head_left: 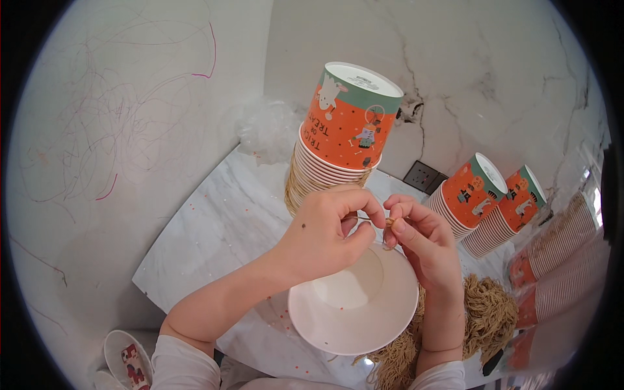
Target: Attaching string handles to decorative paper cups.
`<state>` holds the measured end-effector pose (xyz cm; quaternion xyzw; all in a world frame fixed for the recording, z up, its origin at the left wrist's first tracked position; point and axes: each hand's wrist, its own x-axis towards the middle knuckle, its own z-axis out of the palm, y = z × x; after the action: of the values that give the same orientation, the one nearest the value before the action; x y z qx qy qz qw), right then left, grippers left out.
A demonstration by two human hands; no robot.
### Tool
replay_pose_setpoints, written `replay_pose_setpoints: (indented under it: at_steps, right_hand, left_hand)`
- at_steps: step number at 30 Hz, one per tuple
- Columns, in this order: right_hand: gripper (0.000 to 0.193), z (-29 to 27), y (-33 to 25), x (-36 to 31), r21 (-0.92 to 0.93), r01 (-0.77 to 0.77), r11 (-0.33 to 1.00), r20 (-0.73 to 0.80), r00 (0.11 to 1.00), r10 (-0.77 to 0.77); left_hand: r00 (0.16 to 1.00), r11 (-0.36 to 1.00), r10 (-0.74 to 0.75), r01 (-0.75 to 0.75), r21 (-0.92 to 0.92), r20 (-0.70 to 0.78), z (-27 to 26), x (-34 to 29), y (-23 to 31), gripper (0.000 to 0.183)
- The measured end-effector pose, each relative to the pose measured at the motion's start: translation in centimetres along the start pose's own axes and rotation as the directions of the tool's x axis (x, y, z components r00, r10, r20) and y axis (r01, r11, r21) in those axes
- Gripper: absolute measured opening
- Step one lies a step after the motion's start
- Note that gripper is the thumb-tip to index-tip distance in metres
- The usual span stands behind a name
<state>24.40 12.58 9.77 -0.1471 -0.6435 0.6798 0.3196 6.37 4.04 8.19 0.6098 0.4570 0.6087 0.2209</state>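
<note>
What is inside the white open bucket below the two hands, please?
Inside the white bucket I see its pale round bottom and a small orange speck. The left hand covers part of the inside, so anything there cannot be seen.

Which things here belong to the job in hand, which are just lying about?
Likely in the job:
tan cord, between left hand and right hand
open white bucket, below them
tan cord bundle
tall orange bucket stack

Likely just lying about:
crumpled clear plastic
red-patterned item in white container

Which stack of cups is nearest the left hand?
The tall stack directly beyond the left hand; the other stacks are all farther right.
</note>
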Motion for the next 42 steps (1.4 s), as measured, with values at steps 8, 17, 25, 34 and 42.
replay_pose_setpoints:
  at_steps: [8,17,25,34,42]
  right_hand:
    - [0.009,0.4,0.3,-0.1,-0.115,0.117,0.987,-0.029,0.992,-0.121]
    - [0.011,0.4,0.1,-0.2,-0.519,0.281,0.807,-0.023,0.939,-0.342]
    - [0.009,0.5,-0.9,-0.7,-0.727,0.298,0.618,0.05,0.922,-0.385]
    - [0.01,1.0,-2.3,-1.3,-0.767,0.334,0.548,0.173,0.93,-0.325]
    - [0.012,1.2,-2.7,-1.5,-0.777,0.341,0.53,0.206,0.932,-0.297]
  left_hand:
    - [0.961,0.923,-0.264,0.278,-0.266,0.088,0.2,0.3,-0.7,0.01]
    - [0.93,0.83,-0.336,0.367,-0.42,0.149,-0.2,0.5,-0.8,0.007]
    - [0.943,0.811,-0.302,0.33,-0.483,0.137,-0.4,0.7,-0.9,0.004]
    - [0.947,0.875,-0.292,0.322,-0.362,0.137,-0.7,0.7,-0.7,0.008]
    - [0.996,0.999,0.033,-0.031,-0.022,0.082,-1.3,0.9,-0.1,0.006]
